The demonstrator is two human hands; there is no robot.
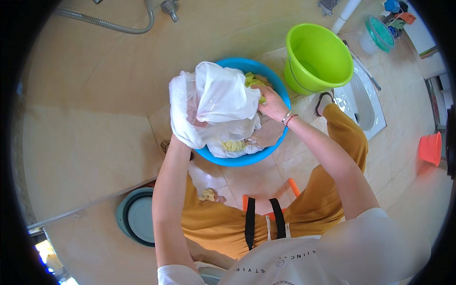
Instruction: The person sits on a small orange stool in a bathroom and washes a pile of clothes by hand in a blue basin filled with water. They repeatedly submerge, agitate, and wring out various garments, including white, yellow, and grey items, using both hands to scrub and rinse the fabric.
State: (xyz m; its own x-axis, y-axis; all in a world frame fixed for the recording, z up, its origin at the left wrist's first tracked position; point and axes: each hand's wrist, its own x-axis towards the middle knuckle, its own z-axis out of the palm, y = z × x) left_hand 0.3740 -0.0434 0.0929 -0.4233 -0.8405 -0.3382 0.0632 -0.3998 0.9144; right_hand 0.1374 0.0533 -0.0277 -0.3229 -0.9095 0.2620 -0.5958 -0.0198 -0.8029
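So the wet-looking white cloth (pixel 225 90) was bunched up over the left part of a blue basin (pixel 237 162), flopping past its left rim. The left forearm (pixel 171 190) went right up into it, so that hand was buried and I honestly couldn't tell if it was spread or gripping. The right hand (pixel 272 104) had its fingers curled in at the cloth's right edge, right by a yellow-green cloth (pixel 254 81), but I couldn't make out which one it was pinching, if either. A beige cloth (pixel 270 132) sat lower in the basin. Just beside that stood a lime-green bucket (pixel 319 57), and a crumpled cloth (pixel 209 194) lay on the tiled floor (pixel 251 183).
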